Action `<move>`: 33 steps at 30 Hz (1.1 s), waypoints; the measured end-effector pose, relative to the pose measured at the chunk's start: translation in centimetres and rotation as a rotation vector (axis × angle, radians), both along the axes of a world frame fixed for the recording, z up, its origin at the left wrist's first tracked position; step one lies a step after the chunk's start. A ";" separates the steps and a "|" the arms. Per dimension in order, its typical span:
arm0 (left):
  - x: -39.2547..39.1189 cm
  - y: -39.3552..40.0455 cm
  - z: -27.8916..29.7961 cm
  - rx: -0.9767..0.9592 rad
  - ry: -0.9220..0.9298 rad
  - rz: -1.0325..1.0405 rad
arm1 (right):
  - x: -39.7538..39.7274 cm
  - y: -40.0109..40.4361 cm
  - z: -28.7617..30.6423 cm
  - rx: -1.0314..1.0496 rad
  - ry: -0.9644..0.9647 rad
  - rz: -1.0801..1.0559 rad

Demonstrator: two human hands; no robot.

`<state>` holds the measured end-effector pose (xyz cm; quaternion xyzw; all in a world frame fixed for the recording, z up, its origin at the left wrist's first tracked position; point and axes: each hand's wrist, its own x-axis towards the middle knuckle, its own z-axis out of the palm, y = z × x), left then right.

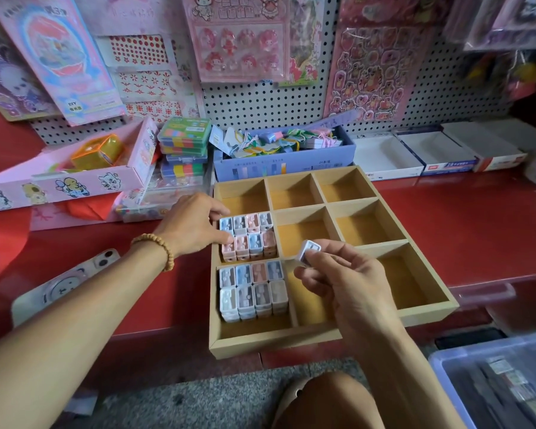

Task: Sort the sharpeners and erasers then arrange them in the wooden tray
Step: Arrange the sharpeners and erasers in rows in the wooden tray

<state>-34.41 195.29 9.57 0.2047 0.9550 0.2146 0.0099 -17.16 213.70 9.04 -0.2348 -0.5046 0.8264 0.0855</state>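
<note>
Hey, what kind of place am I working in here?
Most likely a stationery shop. Packaged sticker sheets hang on a pegboard above a red shelf, and a wooden tray holds rows of small sharpeners being stocked.

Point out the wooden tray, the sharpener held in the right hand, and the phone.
wooden tray (276,343): head view, on its bare front wall.
sharpener (308,249): head view, on its white top face above the fingertips.
phone (75,278): head view, on the middle of its back.
</note>
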 end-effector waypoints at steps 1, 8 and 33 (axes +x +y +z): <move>0.0 -0.1 0.0 -0.006 -0.003 0.002 | 0.0 0.0 0.0 -0.006 0.004 -0.002; 3.6 1.4 3.0 0.178 -0.006 -0.148 | 0.0 -0.2 0.2 0.110 -0.028 0.019; 4.5 4.7 0.9 -0.027 0.115 -0.195 | 0.6 1.0 0.5 0.404 -0.061 -0.022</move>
